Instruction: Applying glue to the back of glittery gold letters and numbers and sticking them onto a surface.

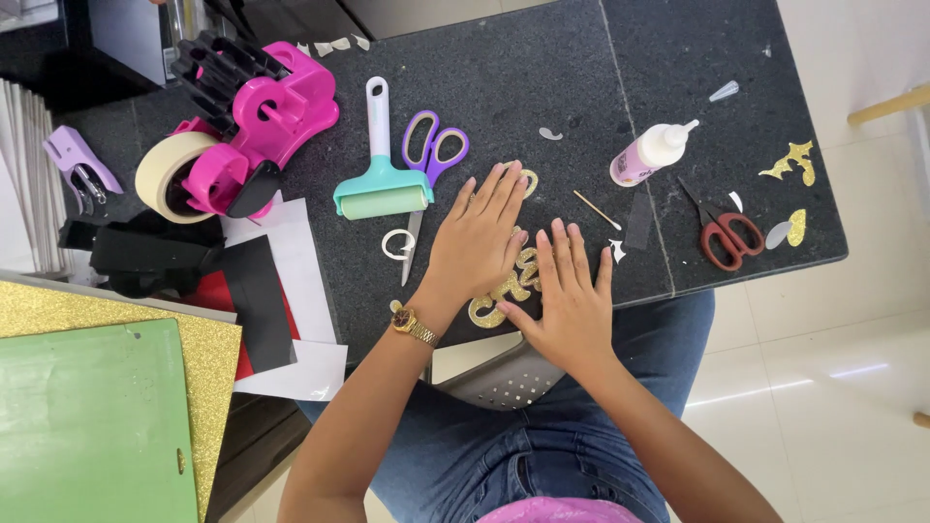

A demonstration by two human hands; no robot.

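- Left hand (477, 232): flat, fingers spread, palm pressing gold glitter letters (509, 286) on the dark table (542, 87); grasping nothing.
- Right hand (570, 300): flat beside it, likewise released, covering the letters near the table's front edge.

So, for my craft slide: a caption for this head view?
Both hands press flat on gold glitter cutouts beside purple scissors.

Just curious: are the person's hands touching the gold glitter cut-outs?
Touching. The head view shows the left hand and right hand pressed flat on the gold glitter cut-outs.
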